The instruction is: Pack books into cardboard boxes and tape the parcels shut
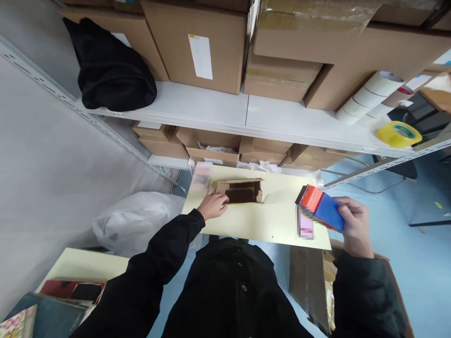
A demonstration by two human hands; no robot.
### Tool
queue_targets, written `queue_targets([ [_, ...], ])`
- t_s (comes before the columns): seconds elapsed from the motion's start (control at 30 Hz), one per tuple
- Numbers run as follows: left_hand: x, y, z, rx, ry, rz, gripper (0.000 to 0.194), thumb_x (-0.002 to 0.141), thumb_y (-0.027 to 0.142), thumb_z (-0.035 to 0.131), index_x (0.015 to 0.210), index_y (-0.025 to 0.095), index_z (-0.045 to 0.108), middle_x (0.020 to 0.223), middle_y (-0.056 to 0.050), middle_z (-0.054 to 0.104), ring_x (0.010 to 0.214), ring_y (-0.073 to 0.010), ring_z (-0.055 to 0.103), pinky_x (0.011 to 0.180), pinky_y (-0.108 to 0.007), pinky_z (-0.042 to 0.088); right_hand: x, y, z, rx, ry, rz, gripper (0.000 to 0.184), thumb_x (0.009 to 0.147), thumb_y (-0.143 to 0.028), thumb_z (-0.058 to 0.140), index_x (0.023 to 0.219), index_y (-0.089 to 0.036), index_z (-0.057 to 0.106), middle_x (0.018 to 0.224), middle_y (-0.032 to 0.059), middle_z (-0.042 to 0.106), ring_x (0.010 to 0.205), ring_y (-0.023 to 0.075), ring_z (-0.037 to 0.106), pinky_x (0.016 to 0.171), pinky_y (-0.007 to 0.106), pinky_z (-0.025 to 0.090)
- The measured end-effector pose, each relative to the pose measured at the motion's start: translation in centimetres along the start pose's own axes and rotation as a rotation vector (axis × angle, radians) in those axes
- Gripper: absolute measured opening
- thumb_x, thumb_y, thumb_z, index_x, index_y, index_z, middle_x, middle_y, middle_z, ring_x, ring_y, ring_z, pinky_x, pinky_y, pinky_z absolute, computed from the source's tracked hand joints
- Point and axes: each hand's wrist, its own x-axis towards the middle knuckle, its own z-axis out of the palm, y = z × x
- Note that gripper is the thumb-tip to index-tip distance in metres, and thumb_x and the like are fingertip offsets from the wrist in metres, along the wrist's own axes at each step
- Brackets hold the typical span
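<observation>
On the pale yellow table (pixel 246 223) a small open cardboard box (pixel 260 191) lies lengthwise, its dark inside showing. My left hand (pixel 213 205) is at the box's near left corner, fingers curled over the edge. Past the table's right end, my right hand (pixel 354 223) grips a red-and-blue spiral-bound notepad (pixel 326 209) by its blue end. The notepad is held in the air, tilted, with its black binding to the left. Below its left part, a blurred pink paper (pixel 306 224) lies on the table.
A shelf (pixel 211 105) behind the table bears large cartons (pixel 197 47), a black cloth bundle (pixel 112 70), tape rolls (pixel 369 96) and yellow tape (pixel 399 134). An open carton (pixel 306 277) stands below right. A white plastic bag (pixel 137 220) lies to the left.
</observation>
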Motion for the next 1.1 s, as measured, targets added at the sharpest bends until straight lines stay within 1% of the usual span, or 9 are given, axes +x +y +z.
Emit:
queue_targets([
  [0.1,0.0,0.1,-0.1,0.062,0.129,0.005,0.021,0.083,0.038,0.059,0.09,0.02,0.067,0.111,-0.014,0.061,0.111,-0.0326,0.053,0.096,-0.052,0.035,-0.1,0.2,0.0,-0.008,0.002,0.02,0.02,0.072,-0.041,0.068,0.08,-0.022,0.071,0.068,0.0025,0.067,0.057,0.0171,0.056,0.051,0.028,0.043],
  [0.2,0.5,-0.2,-0.7,0.072,0.221,-0.02,0.024,0.071,0.037,0.073,0.087,0.02,0.069,0.141,-0.016,0.042,0.133,-0.0436,0.028,0.105,-0.065,0.019,-0.1,0.1,0.2,0.0,-0.025,0.046,0.02,0.072,-0.041,0.068,0.081,-0.023,0.071,0.067,0.0021,0.067,0.056,0.0173,0.056,0.049,0.028,0.043],
  [0.33,2.3,-1.4,-1.7,0.021,0.167,0.042,0.034,0.058,0.041,0.081,0.08,0.018,0.069,0.155,-0.013,0.018,0.14,-0.049,0.004,0.106,-0.07,0.008,0.1,-0.1,0.4,0.026,-0.03,0.066,0.021,0.07,-0.042,0.071,0.079,-0.023,0.071,0.066,0.002,0.067,0.054,0.0173,0.055,0.047,0.028,0.042],
  [0.43,4.1,-2.8,-2.1,0.008,0.099,0.084,0.037,0.055,0.045,0.082,0.078,0.018,0.07,0.15,-0.015,0.03,0.14,-0.047,0.013,0.107,-0.069,0.002,0.5,0.0,0.5,0.025,-0.042,0.076,0.023,0.07,-0.044,0.071,0.078,-0.022,0.071,0.065,0.0023,0.067,0.053,0.0174,0.056,0.046,0.029,0.042],
  [0.53,5.7,-4.3,-1.8,-0.022,0.059,0.123,0.029,0.066,0.041,0.075,0.082,0.018,0.069,0.136,-0.015,0.047,0.131,-0.0382,0.038,0.111,-0.064,0.003,0.9,0.2,0.6,0.009,-0.049,0.076,0.023,0.07,-0.044,0.07,0.079,-0.022,0.071,0.065,0.002,0.067,0.052,0.0172,0.056,0.046,0.028,0.042],
  [0.7,7.6,-6.0,-0.6,-0.169,0.027,0.105,0.034,0.08,0.027,0.059,0.113,0.018,0.058,0.119,-0.012,0.058,0.11,-0.0267,0.056,0.1,-0.044,0.039,1.4,0.4,0.9,0.015,-0.046,0.088,0.023,0.07,-0.045,0.071,0.077,-0.023,0.071,0.067,0.0021,0.068,0.054,0.0174,0.057,0.048,0.028,0.042],
  [0.77,8.2,-6.2,0.0,-0.197,0.055,0.09,0.042,0.081,0.022,0.056,0.123,0.016,0.052,0.115,-0.012,0.059,0.108,-0.0255,0.056,0.095,-0.039,0.043,1.5,0.4,1.1,0.015,-0.043,0.106,0.024,0.071,-0.045,0.07,0.078,-0.022,0.071,0.066,0.0021,0.067,0.054,0.0173,0.056,0.048,0.028,0.042],
  [0.9,9.0,-6.1,0.7,-0.127,0.077,0.141,0.047,0.083,0.018,0.051,0.13,0.02,0.051,0.122,-0.012,0.055,0.115,-0.0259,0.051,0.102,-0.04,0.036,2.4,0.7,1.5,0.003,-0.037,0.11,0.025,0.071,-0.045,0.069,0.078,-0.022,0.071,0.064,0.0024,0.067,0.051,0.017,0.055,0.046,0.028,0.04],
  [1.1,9.9,-4.2,-0.4,0.013,0.104,0.13,0.07,0.076,0.012,0.055,0.142,0.027,0.038,0.139,-0.014,0.046,0.13,-0.0343,0.04,0.11,-0.062,0.011,3.9,2.0,2.3,-0.009,-0.082,0.095,0.025,0.068,-0.047,0.071,0.077,-0.023,0.071,0.066,0.0026,0.068,0.054,0.0181,0.057,0.048,0.029,0.042],
])
